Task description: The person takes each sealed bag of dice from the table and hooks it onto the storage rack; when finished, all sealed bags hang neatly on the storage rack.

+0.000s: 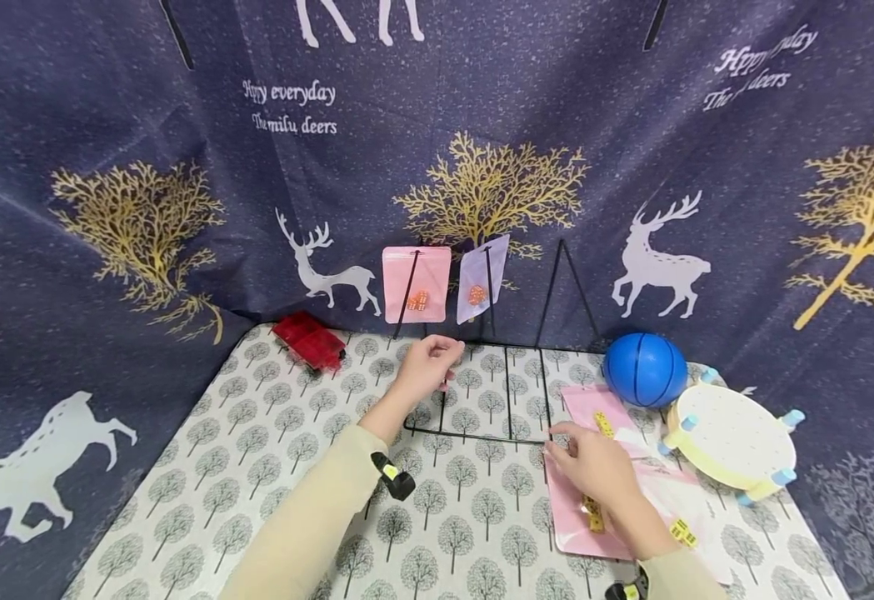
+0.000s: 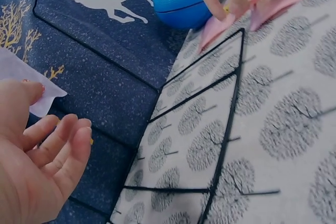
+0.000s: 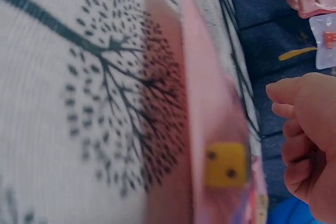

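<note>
We hold our left hand (image 1: 429, 365) released near the rack (image 1: 508, 396); our right hand (image 1: 594, 462), also released, is over a pink bag (image 1: 571, 521).

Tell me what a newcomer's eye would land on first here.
The bright blue ball jumps out first, at the back right of the table. Next come the pink bag and lilac bag hanging on the black wire rack, beyond the left hand. A red object sits at the table's back left.
</note>
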`<action>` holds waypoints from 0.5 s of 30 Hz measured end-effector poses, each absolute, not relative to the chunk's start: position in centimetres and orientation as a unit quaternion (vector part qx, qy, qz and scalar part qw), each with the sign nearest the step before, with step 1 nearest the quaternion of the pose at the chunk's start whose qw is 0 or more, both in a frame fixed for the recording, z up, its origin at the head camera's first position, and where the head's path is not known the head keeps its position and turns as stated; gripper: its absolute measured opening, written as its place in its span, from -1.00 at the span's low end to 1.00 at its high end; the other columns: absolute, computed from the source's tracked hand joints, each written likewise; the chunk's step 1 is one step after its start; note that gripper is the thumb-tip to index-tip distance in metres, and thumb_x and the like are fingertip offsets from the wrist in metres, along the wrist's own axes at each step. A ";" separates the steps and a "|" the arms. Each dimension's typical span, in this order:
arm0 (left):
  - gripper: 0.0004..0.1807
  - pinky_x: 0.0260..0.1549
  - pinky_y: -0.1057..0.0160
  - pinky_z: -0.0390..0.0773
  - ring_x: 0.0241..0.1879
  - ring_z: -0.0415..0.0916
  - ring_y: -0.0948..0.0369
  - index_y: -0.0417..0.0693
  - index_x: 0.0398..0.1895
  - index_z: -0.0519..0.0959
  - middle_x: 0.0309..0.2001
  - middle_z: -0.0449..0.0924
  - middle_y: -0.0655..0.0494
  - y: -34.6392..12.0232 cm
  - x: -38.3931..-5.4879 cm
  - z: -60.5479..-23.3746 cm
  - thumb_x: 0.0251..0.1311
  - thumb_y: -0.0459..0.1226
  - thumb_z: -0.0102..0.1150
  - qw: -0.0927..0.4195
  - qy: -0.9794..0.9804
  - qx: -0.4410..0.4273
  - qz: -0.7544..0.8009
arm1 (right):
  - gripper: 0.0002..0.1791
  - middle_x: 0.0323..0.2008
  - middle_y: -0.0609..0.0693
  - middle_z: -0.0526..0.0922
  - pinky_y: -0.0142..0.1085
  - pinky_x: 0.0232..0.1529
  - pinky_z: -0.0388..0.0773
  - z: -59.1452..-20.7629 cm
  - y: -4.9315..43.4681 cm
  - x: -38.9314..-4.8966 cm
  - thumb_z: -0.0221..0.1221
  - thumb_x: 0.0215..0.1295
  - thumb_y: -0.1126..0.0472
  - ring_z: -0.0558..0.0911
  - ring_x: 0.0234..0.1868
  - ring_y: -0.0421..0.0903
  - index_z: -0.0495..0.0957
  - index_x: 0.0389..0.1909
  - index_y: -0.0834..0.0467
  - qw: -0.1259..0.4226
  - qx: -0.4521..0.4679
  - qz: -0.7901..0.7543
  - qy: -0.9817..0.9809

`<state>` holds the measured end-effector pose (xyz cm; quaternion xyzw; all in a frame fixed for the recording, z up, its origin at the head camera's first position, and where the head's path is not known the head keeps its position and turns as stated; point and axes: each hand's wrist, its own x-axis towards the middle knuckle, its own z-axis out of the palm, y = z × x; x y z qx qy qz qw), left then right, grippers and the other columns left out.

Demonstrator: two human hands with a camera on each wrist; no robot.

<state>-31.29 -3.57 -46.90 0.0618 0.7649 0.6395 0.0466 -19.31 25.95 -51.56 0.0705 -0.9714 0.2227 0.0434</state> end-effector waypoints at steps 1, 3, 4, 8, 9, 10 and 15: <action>-0.65 -0.39 0.04 0.72 -0.30 0.69 -0.09 -0.03 0.06 0.61 -0.10 0.69 -0.12 -3.7 -31.0 -46.9 0.45 0.02 0.24 0.038 0.777 0.070 0.624 | -0.62 -0.67 -0.24 0.40 -0.26 -0.66 0.29 -51.3 26.2 -19.1 0.34 0.39 -0.01 0.34 -0.69 -0.20 0.68 0.15 0.01 0.050 0.072 0.219 -0.972; -0.69 -0.29 0.01 0.70 -0.26 0.68 -0.03 0.01 0.03 0.64 -0.14 0.70 -0.06 -4.1 -30.6 -47.1 0.44 0.00 0.25 0.010 0.804 0.093 0.588 | -0.60 -0.61 -0.26 0.44 -0.27 -0.61 0.33 -50.8 26.7 -18.4 0.35 0.38 0.00 0.37 -0.64 -0.22 0.67 0.17 0.05 0.065 0.075 0.213 -0.972; -0.70 -0.25 0.01 0.69 -0.25 0.67 0.03 0.03 0.02 0.65 -0.17 0.70 0.01 -4.3 -30.3 -47.2 0.44 0.00 0.26 -0.007 0.817 0.104 0.567 | -0.59 -0.59 -0.26 0.47 -0.27 -0.59 0.36 -50.6 27.0 -18.0 0.36 0.38 0.01 0.40 -0.61 -0.23 0.67 0.17 0.06 0.072 0.076 0.212 -0.972; -0.73 -0.25 0.15 0.58 -0.25 0.59 0.26 0.13 -0.02 0.69 -0.25 0.67 0.27 -5.4 -29.4 -47.6 0.41 0.03 0.27 -0.067 0.859 0.143 0.487 | -0.58 -0.43 -0.21 0.58 -0.21 -0.44 0.48 -50.3 28.4 -16.4 0.37 0.36 -0.01 0.51 -0.45 -0.23 0.67 0.13 0.10 0.097 0.065 0.201 -0.973; -0.73 -0.31 0.16 0.58 -0.30 0.58 0.27 0.15 -0.01 0.69 -0.25 0.67 0.29 -5.8 -29.1 -47.7 0.41 0.04 0.27 -0.071 0.864 0.151 0.474 | -0.58 -0.40 -0.18 0.59 -0.19 -0.42 0.50 -50.3 28.8 -16.0 0.37 0.36 -0.02 0.53 -0.42 -0.20 0.67 0.13 0.11 0.098 0.058 0.201 -0.973; -0.73 -0.38 0.18 0.57 -0.38 0.57 0.28 0.16 0.00 0.69 -0.26 0.67 0.31 -6.1 -28.9 -47.8 0.41 0.05 0.26 -0.073 0.869 0.159 0.463 | -0.56 -0.36 -0.15 0.62 -0.16 -0.40 0.53 -50.3 29.2 -15.6 0.36 0.36 -0.03 0.56 -0.38 -0.18 0.67 0.13 0.12 0.100 0.051 0.199 -0.974; -0.70 -0.66 0.25 0.41 -0.66 0.39 0.30 0.13 0.08 0.68 -0.33 0.64 0.37 -8.0 -27.8 -48.5 0.41 0.01 0.28 -0.063 0.880 0.206 0.423 | -0.47 -0.15 0.09 0.70 0.12 -0.24 0.61 -50.1 31.3 -13.5 0.32 0.39 -0.12 0.69 -0.16 0.11 0.63 0.17 0.18 0.095 0.009 0.189 -0.977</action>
